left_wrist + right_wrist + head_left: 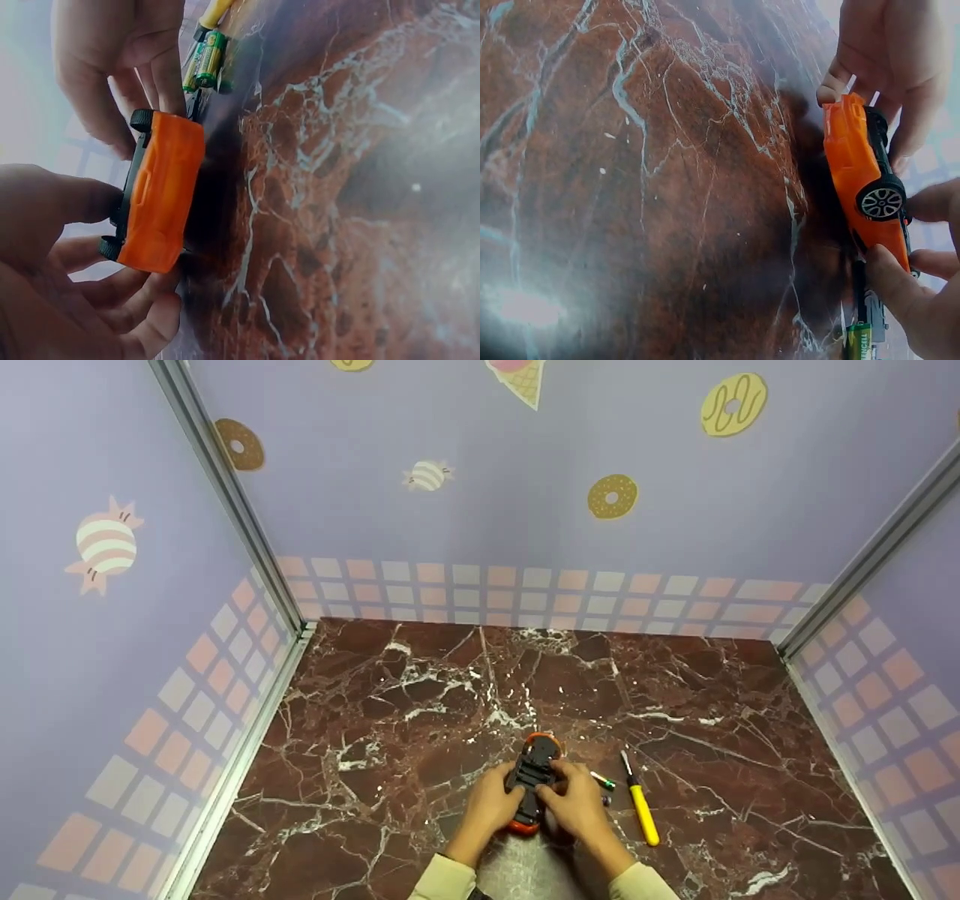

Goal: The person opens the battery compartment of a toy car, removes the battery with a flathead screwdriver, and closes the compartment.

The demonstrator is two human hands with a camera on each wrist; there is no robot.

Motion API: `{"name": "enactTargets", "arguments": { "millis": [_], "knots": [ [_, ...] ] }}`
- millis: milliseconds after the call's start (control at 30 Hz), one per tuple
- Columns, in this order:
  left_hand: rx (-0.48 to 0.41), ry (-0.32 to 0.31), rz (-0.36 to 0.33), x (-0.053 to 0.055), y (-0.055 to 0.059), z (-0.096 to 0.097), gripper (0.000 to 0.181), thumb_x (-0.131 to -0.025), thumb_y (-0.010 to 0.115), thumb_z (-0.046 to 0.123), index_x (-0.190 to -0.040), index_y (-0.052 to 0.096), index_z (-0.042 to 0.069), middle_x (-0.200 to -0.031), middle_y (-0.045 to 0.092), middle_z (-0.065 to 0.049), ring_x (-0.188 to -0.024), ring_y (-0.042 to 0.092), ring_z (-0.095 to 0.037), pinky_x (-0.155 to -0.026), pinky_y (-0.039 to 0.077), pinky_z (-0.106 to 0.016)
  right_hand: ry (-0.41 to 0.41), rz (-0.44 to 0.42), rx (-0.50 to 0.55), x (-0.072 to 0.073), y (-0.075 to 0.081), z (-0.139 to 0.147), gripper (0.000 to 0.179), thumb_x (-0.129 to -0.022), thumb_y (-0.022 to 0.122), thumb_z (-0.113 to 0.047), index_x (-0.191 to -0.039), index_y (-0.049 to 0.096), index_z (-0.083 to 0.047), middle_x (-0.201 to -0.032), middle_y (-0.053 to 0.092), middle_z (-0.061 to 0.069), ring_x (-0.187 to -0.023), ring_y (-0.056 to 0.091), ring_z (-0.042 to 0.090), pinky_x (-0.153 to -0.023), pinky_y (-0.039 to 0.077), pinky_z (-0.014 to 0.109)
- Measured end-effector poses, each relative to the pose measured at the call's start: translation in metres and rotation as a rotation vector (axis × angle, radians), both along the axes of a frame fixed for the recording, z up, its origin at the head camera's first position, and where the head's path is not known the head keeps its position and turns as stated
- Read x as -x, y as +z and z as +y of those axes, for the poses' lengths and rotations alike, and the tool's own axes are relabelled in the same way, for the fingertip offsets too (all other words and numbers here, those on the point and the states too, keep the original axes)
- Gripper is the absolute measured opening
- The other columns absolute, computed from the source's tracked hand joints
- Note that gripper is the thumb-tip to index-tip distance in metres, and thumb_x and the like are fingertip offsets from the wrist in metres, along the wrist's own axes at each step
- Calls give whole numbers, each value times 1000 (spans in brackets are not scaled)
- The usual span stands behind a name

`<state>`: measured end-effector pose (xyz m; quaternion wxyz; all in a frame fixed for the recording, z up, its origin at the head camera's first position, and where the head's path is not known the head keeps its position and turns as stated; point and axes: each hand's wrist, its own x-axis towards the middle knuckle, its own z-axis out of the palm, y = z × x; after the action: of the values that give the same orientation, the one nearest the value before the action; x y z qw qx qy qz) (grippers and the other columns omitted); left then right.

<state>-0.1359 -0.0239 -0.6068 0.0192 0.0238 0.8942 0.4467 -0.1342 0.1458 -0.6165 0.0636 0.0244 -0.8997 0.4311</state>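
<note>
An orange toy car (525, 826) lies upside down between both hands, its black underside (534, 775) facing up with a slotted hollow, seemingly a battery compartment. My left hand (493, 802) grips one long side, thumb on the underside. From the opposite side my right hand (579, 804) holds it, with thumb and fingertips at the hollow. In the left wrist view the car's orange body (166, 191) faces the tabletop. A silver-spoked wheel (882, 202) shows in the right wrist view. Green batteries (211, 58) lie beside the right hand, partly hidden by it in the head view.
To the right of the hands lies a screwdriver (643, 814) with a yellow handle, its tip pointing away. The tabletop (360, 810) is dark red marble pattern with white veins. Lilac panels (510, 510) with printed sweets wall it at the back and both sides.
</note>
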Motion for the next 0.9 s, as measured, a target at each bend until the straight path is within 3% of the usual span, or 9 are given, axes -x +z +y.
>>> {"name": "enactTargets", "arguments": {
  "millis": [133,267,567,900],
  "knots": [
    [-20,11,-2,2,-2,-2,44,-86,74,9,-129,68,0,-117,72,-18,-106,68,-35,-89,54,-50,30,-62,24,-1,1,-1,63,-78,87,-21,-130,64,6,-121,61,24,-88,71,24,-77,59,39],
    [-30,26,32,4,-3,-1,41,-82,76,7,-122,71,-2,-109,72,-16,-101,67,-32,-86,54,-48,36,-98,31,-1,0,-2,72,-74,90,-19,-135,61,5,-128,57,25,-95,69,27,-86,57,44],
    [-81,32,27,5,-7,-3,42,-77,83,6,-117,68,0,-97,70,-12,-90,67,-29,-81,52,-45,39,-47,19,1,-2,-4,77,-65,93,-13,-133,62,6,-127,59,24,-108,65,38,-99,50,56],
    [-108,5,46,5,-10,-3,68,-73,85,4,-136,60,2,-91,65,-11,-86,61,-28,-81,49,-45,65,-74,35,2,1,-2,76,-65,90,-9,-134,62,5,-132,58,23,-109,66,36,-99,50,56]
  ]
}}
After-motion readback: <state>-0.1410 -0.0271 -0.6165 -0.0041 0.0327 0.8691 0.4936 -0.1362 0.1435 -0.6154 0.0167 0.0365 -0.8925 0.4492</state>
